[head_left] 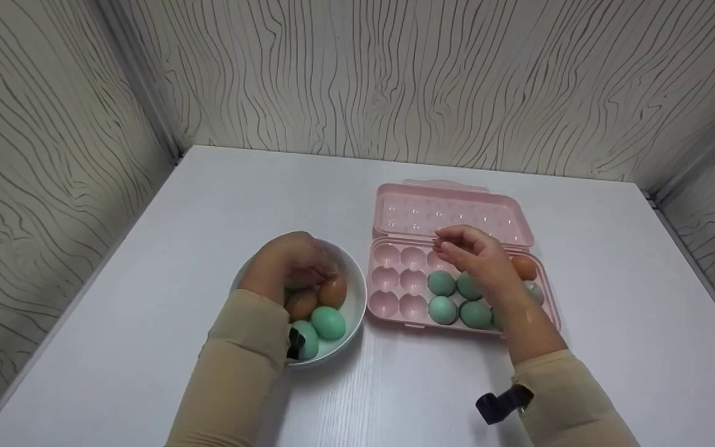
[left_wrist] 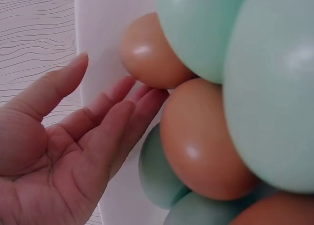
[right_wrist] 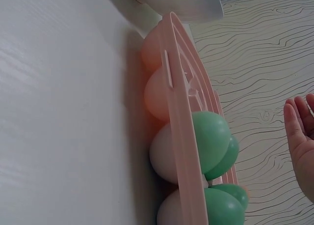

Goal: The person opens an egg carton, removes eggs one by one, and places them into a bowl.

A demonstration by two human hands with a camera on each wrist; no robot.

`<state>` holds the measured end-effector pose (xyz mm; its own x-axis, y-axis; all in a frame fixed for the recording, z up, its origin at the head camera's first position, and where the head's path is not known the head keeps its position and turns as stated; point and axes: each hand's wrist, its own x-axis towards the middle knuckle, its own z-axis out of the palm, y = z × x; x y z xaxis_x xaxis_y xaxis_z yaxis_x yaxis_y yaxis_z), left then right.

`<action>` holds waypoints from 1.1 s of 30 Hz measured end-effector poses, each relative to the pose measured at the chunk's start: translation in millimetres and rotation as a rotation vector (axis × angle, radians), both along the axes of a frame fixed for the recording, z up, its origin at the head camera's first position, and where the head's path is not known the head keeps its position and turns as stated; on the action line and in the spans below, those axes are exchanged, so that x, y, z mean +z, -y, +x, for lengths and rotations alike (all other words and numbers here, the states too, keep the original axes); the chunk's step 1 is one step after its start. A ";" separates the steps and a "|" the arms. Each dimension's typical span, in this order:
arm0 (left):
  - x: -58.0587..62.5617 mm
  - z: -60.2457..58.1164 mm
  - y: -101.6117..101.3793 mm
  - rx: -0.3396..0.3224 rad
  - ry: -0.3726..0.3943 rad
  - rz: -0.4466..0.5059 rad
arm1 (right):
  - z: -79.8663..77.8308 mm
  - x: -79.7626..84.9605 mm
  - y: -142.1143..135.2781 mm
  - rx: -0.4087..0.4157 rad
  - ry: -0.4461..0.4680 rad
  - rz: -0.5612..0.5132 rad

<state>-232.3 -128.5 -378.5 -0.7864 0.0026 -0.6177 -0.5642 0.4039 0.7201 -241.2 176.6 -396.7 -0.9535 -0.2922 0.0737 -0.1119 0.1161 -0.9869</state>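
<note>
Over the white bowl (head_left: 352, 323), the left hand (head_left: 305, 257) reaches in among brown and green eggs. Its fingers are spread in the left wrist view, with fingertips right at a brown egg (left_wrist: 152, 53) and beside a second brown egg (left_wrist: 206, 141). Large green eggs (left_wrist: 274, 87) lie closer to that camera. Above the pink egg carton (head_left: 388, 320), the right hand (head_left: 478, 257) hovers with thumb and fingers apart and nothing between them. Green eggs (head_left: 443, 310) fill several cups below it, and a brown egg (head_left: 525, 267) sits toward the right end. Part of the carton is hidden by the hand.
The carton's lid (head_left: 450, 217) lies folded back toward the wall. Bare cups (head_left: 385, 279) line the carton's left side, next to the bowl. All stands on a white table (head_left: 258, 186), with wood-patterned panels (head_left: 357, 81) behind and at both sides.
</note>
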 end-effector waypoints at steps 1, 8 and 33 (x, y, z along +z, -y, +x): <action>-2.8 -6.1 1.2 -0.053 -0.026 -0.041 | 0.0 0.1 -0.3 0.000 -0.001 0.003; -4.3 -19.9 7.3 -0.230 -0.081 -0.081 | 0.8 0.8 -3.9 -0.006 0.003 0.032; 18.7 -15.2 0.0 -0.089 -0.213 0.324 | -4.9 0.2 -24.8 -0.054 0.035 0.106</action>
<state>-247.5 -128.5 -359.8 -0.8847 0.2448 -0.3968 -0.3617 0.1769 0.9154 -246.1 201.4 -396.5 -0.9696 -0.2444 0.0113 -0.0680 0.2250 -0.9720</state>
